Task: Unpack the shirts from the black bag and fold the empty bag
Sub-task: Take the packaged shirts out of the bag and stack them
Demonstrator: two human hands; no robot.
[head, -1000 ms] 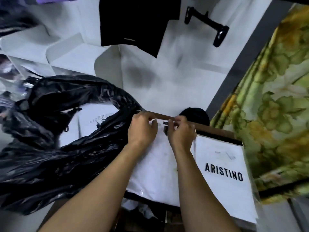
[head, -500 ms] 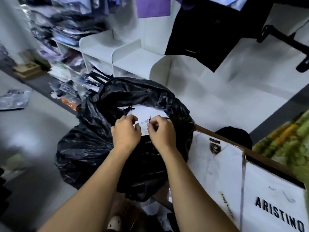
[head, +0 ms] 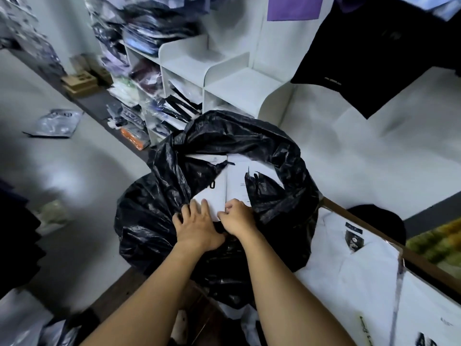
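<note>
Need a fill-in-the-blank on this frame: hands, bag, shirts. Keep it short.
1. The left hand rests at the mouth of the ____ bag.
2. The right hand pinches a ____ pack inside it.
3. Unpacked shirts lie to the bag's ____.
Missing: black; white; right.
</note>
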